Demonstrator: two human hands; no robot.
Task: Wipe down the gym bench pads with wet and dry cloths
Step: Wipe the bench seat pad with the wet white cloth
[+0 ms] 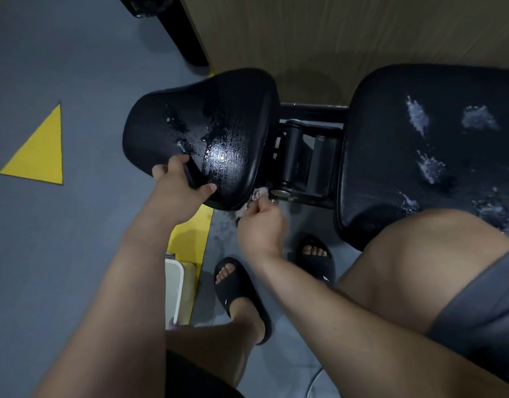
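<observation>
Left hand (180, 187) gripping the near edge of the wet seat pad (201, 133), right hand (259, 228) just beside it pinching a mostly hidden cloth (257, 195) under the pad's rim, back pad (431, 145) beyond, cut off by the frame, white bucket (174, 291) below, half hidden behind the left forearm

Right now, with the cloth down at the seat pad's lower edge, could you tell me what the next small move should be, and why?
I would probably bring the right hand and its cloth up onto the seat pad and sweep across the glossy wet patch: beads of liquid sit there, and the left hand grips the pad's near edge, steadying it.
</observation>
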